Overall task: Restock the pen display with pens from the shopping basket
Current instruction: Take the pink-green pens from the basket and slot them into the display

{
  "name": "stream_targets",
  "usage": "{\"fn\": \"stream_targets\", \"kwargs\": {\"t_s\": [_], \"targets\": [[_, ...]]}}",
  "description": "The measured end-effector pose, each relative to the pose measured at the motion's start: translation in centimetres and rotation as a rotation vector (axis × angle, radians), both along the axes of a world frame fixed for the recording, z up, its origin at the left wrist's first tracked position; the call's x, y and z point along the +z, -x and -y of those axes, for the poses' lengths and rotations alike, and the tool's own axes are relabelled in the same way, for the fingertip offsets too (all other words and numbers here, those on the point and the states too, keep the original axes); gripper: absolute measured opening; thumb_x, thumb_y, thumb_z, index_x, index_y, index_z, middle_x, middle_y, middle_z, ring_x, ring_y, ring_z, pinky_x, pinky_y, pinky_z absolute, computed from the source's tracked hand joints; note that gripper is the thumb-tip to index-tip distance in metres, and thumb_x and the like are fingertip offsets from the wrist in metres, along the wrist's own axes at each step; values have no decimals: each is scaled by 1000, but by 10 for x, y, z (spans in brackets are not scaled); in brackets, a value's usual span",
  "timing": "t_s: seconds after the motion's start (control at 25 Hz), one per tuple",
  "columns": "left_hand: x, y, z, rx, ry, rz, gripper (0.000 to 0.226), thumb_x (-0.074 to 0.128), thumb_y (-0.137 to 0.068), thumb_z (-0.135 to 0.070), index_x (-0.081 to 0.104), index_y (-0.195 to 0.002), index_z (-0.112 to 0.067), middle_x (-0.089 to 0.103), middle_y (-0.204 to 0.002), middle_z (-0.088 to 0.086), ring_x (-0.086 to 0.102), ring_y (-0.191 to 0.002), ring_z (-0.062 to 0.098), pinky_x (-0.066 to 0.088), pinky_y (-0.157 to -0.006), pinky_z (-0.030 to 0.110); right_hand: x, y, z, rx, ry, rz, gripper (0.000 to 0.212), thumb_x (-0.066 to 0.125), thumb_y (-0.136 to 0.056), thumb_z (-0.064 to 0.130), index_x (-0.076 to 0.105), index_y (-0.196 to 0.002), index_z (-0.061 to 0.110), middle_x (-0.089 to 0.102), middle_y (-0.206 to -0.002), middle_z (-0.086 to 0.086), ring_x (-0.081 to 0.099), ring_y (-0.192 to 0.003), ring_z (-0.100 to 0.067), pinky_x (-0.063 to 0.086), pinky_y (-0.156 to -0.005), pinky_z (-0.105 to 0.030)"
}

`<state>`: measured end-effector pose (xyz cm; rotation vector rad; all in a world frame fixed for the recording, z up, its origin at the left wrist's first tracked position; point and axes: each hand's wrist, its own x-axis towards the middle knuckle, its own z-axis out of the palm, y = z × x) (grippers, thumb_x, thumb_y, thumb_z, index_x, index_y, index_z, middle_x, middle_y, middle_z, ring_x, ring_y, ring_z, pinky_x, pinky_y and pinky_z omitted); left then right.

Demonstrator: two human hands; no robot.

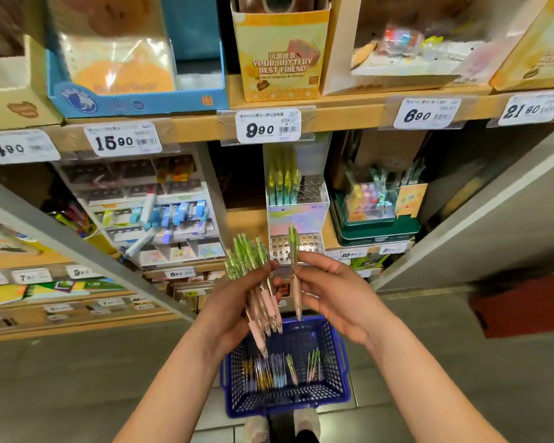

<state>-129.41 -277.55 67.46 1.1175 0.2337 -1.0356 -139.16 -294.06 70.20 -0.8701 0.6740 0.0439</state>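
My left hand (237, 302) grips a bundle of pens (256, 279) with green tops and pink barrels, tips pointing down. My right hand (330, 289) pinches a single pen (294, 270) of the same kind, held upright just right of the bundle. Right behind the hands stands the iridescent pen display (296, 215), a stepped stand with rows of holes; its upper tier holds several yellow-and-teal pens (282, 183), and its lower tier of holes shows no pens. Below my hands on the floor sits the blue shopping basket (336, 391) with several more pens (279, 369) lying in it.
A white rack of erasers and correction tapes (160, 215) stands left of the display, a green box of small items (375, 206) to its right. A shelf edge with price tags (269, 126) runs above. A red box (525, 302) sits on the floor at right.
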Motion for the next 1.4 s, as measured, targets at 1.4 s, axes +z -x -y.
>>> {"fn": "stream_targets", "kwargs": {"t_s": [1.4], "targets": [[-98,-60,95,-5,96,170,33,86,-74,-21,77,-102,-5,72,-92,21,71,-78,27,60,-70,34,-76,-191,151,-159,1332,161,18,72,-88,15,78,-104,20,70,-84,12,68,-79,-4,47,-70,-3]]}}
